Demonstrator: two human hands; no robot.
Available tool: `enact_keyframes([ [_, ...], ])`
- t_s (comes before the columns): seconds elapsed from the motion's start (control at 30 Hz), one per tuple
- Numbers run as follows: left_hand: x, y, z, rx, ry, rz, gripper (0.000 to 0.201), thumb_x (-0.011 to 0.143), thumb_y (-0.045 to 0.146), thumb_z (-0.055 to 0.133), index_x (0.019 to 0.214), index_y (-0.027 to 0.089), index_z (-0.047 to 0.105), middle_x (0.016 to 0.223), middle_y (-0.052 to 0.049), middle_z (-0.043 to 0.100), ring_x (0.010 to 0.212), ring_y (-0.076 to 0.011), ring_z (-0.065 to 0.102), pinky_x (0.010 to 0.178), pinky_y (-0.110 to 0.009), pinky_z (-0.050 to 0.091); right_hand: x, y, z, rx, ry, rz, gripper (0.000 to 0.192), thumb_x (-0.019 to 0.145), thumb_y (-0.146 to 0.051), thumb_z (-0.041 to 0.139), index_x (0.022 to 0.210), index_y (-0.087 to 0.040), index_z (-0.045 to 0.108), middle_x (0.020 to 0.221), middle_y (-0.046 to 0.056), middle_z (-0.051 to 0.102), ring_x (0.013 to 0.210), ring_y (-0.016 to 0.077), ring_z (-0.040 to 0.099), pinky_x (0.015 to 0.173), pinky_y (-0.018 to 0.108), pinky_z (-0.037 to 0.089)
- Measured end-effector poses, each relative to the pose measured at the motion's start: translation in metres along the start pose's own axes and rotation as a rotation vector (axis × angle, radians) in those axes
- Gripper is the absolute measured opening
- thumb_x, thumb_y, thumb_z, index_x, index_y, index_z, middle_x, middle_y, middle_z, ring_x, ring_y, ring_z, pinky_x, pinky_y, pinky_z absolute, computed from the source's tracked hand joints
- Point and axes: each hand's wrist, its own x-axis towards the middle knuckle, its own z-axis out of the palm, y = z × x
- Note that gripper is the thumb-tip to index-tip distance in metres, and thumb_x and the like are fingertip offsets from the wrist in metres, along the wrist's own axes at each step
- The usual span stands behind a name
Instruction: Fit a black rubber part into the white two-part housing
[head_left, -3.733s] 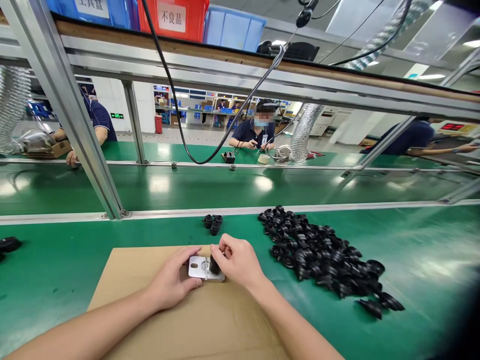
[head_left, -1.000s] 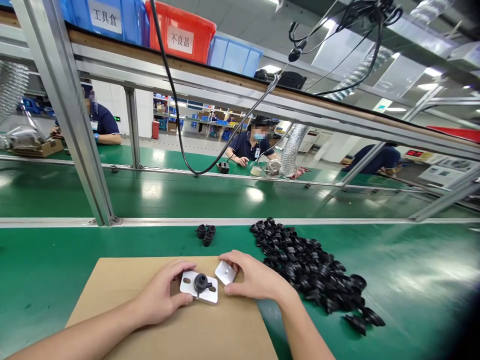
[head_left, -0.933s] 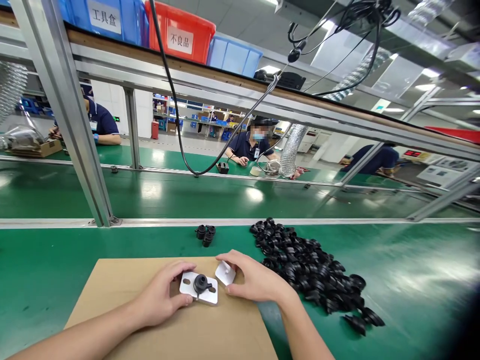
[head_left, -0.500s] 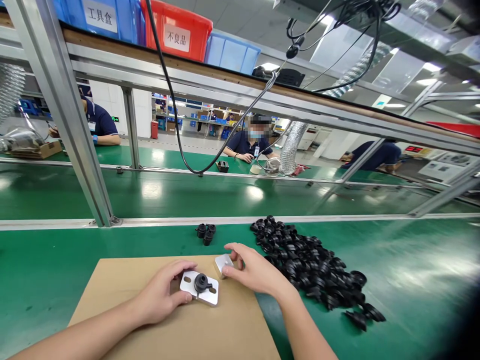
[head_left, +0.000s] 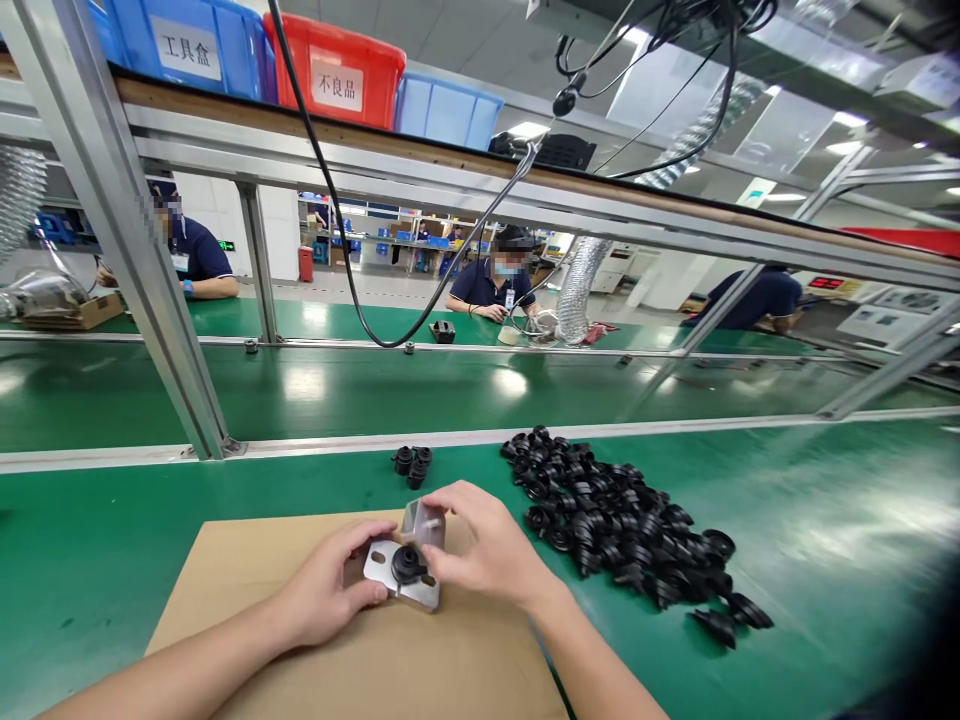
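A flat metal plate [head_left: 381, 572] with oval slots lies low over the cardboard, its left end gripped between the thumb and fingers of my left hand [head_left: 328, 585]. On the plate's middle sits a round black plastic part [head_left: 407, 563] with a small side spout. Between thumb and fingers, my right hand [head_left: 487, 550] holds a small metal block [head_left: 424, 522], tilted up just behind the black part. Whether block and black part touch, I cannot tell. The right thumb covers some of the plate's right end.
Cardboard [head_left: 247, 560] covers part of the green bench [head_left: 90, 540]. A heap of black plastic parts [head_left: 615, 520] spreads to the right; several similar parts [head_left: 414, 464] stand behind the cardboard. A metal post [head_left: 142, 250] rises at left, and a black cable [head_left: 337, 210] hangs ahead. Co-workers sit across.
My right hand has lifted the metal block off the cardboard and brought it left, tilting it up behind the black part. My left hand keeps its hold on the plate.
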Motion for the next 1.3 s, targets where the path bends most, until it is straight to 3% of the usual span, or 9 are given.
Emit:
enact_keyframes([
  [0.1, 0.0, -0.001, 0.0, 0.021, 0.002, 0.054, 0.062, 0.081, 0.012, 0.077, 0.14, 0.026, 0.062, 0.143, -0.009, 0.069, 0.127, -0.0309, 0.066, 0.113, -0.046, 0.05, -0.002, -0.009, 0.007, 0.047, 0.06, -0.209, 0.043, 0.068, -0.019, 0.07, 0.111, -0.026, 0.067, 0.096, 0.003, 0.077, 0.083, 0.023, 0.067, 0.077, 0.037, 0.05],
  [0.23, 0.0, -0.001, 0.0, 0.014, 0.007, 0.086, 0.065, 0.08, 0.007, 0.076, 0.14, 0.028, 0.063, 0.143, -0.007, 0.07, 0.128, -0.0292, 0.065, 0.115, -0.045, 0.049, -0.003, -0.011, 0.015, -0.009, 0.041, -0.269, 0.048, 0.067, -0.02, 0.07, 0.114, -0.026, 0.068, 0.098, 0.005, 0.077, 0.083, 0.0245, 0.066, 0.073, 0.039, 0.047],
  [0.6, -0.001, -0.008, 0.0, 0.012, 0.021, 0.048, 0.074, 0.08, 0.013, 0.077, 0.15, 0.026, 0.055, 0.153, -0.012, 0.062, 0.136, -0.0335, 0.061, 0.117, -0.051, 0.048, -0.004, -0.016, -0.004, 0.107, -0.294, -0.159, 0.058, 0.079, -0.013, 0.072, 0.135, -0.031, 0.067, 0.133, 0.005, 0.068, 0.111, 0.0249, 0.06, 0.096, 0.039, 0.049],
  [0.73, -0.001, -0.008, 0.001, -0.001, 0.017, 0.042, 0.074, 0.081, 0.014, 0.078, 0.15, 0.026, 0.054, 0.149, -0.011, 0.064, 0.132, -0.0319, 0.062, 0.116, -0.05, 0.048, -0.005, -0.013, -0.003, -0.062, -0.326, -0.073, 0.06, 0.079, -0.04, 0.088, 0.135, -0.031, 0.068, 0.11, 0.006, 0.072, 0.099, 0.0276, 0.062, 0.089, 0.042, 0.049],
  [0.8, 0.0, -0.008, 0.001, -0.024, 0.009, 0.067, 0.076, 0.081, 0.013, 0.078, 0.151, 0.028, 0.052, 0.149, -0.01, 0.064, 0.134, -0.0307, 0.061, 0.117, -0.048, 0.047, -0.005, -0.013, -0.004, -0.094, -0.327, -0.07, 0.076, 0.076, -0.049, 0.091, 0.144, -0.031, 0.062, 0.117, 0.008, 0.071, 0.105, 0.0303, 0.062, 0.09, 0.043, 0.048],
  [0.9, 0.0, -0.006, 0.001, -0.043, 0.008, 0.099, 0.079, 0.081, 0.011, 0.078, 0.152, 0.031, 0.049, 0.148, -0.007, 0.064, 0.134, -0.0288, 0.061, 0.117, -0.046, 0.048, -0.004, -0.016, -0.006, -0.042, -0.328, -0.086, 0.08, 0.082, -0.035, 0.084, 0.154, -0.034, 0.049, 0.137, 0.009, 0.064, 0.119, 0.0303, 0.059, 0.095, 0.04, 0.049],
  [1.03, 0.0, -0.005, 0.001, -0.056, -0.006, 0.106, 0.079, 0.081, 0.011, 0.077, 0.152, 0.031, 0.049, 0.146, -0.007, 0.065, 0.134, -0.029, 0.061, 0.116, -0.046, 0.049, -0.005, -0.017, -0.007, -0.08, -0.368, -0.049, 0.082, 0.077, -0.046, 0.089, 0.15, -0.034, 0.054, 0.121, 0.007, 0.069, 0.106, 0.0293, 0.063, 0.092, 0.04, 0.049],
  [1.17, 0.0, -0.008, 0.001, -0.028, 0.004, 0.06, 0.082, 0.081, 0.013, 0.078, 0.154, 0.028, 0.047, 0.146, -0.011, 0.064, 0.134, -0.0315, 0.06, 0.117, -0.049, 0.047, -0.005, -0.015, -0.007, -0.001, -0.365, -0.059, 0.096, 0.079, -0.033, 0.085, 0.162, -0.035, 0.037, 0.145, 0.009, 0.059, 0.127, 0.0317, 0.057, 0.102, 0.042, 0.047],
  [1.3, 0.0, -0.01, 0.002, -0.061, 0.004, 0.112, 0.081, 0.082, 0.014, 0.078, 0.154, 0.03, 0.046, 0.145, -0.01, 0.065, 0.134, -0.0302, 0.061, 0.118, -0.049, 0.047, -0.003, -0.016, -0.009, -0.022, -0.416, -0.047, 0.088, 0.077, -0.037, 0.087, 0.156, -0.037, 0.047, 0.138, 0.006, 0.068, 0.115, 0.0307, 0.063, 0.099, 0.044, 0.048],
])
